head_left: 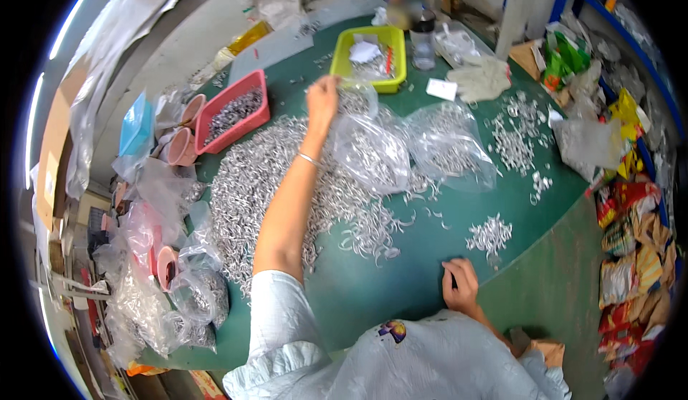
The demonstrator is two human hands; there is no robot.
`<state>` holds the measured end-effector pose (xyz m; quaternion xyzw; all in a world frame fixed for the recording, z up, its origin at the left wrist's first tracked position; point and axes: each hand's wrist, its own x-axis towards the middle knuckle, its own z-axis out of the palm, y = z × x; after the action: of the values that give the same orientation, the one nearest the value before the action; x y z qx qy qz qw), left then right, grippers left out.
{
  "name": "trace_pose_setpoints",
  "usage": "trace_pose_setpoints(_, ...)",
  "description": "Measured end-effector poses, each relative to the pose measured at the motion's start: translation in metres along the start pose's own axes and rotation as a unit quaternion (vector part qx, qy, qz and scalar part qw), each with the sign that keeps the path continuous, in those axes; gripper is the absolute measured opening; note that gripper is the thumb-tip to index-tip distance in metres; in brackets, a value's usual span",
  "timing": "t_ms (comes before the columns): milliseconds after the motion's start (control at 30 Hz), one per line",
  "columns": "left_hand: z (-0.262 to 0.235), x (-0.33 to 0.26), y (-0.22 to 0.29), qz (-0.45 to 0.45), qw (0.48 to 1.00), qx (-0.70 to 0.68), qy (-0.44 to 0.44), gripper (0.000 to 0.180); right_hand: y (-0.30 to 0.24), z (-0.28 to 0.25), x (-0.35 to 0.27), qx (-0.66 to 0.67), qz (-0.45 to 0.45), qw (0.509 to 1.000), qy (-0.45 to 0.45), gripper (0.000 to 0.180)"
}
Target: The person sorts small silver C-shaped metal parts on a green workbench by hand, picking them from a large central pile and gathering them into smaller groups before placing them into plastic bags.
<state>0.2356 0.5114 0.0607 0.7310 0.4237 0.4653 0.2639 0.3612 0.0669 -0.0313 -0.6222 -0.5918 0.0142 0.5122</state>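
Observation:
My left arm reaches across a large heap of small silvery curved metal pieces point(251, 178). At the far side of the heap, my left hand point(322, 100) is closed with its fingertips together. It is beside a clear plastic bag point(364, 100) of pieces and just left of a yellow-green basket point(393, 84); whatever it pinches is too small to make out. My right hand point(461, 283) rests at the table's near right edge, fingers loosely bent, a gap between thumb and forefinger, nothing visible in it. A small pile of pieces point(490, 236) lies just beyond it.
Two more clear bags of pieces point(371, 153) lie mid-table. A red tray point(259, 110) holds darker pieces at the left. A jar point(423, 45), a white card point(441, 89) and a pale glove point(480, 81) are at the back. Plastic bags point(143, 285) crowd the left edge.

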Motion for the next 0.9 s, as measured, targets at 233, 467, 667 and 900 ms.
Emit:
trace_pose_setpoints(233,-0.026,-0.128,0.128,-0.043,0.970,-0.235,-0.043,0.036,0.002,-0.030,0.011,0.030,0.022,0.998,0.055,0.020)
trace_pose_setpoints(467,-0.033,-0.333,0.165,-0.343,0.689,-0.404,-0.495,0.028,0.081,-0.089,0.041,-0.130,0.149,0.979,-0.051,0.073)
trace_pose_setpoints(667,0.000,-0.406,0.178,-0.509,0.476,-0.442,-0.565,0.043,0.076,-0.071,0.066,-0.145,0.072,0.965,-0.206,0.073)
trace_pose_setpoints(900,0.050,-0.446,0.140,-0.573,0.414,-0.545,-0.450,0.044,0.065,-0.061,0.061,-0.013,0.030,0.959,-0.281,0.061)
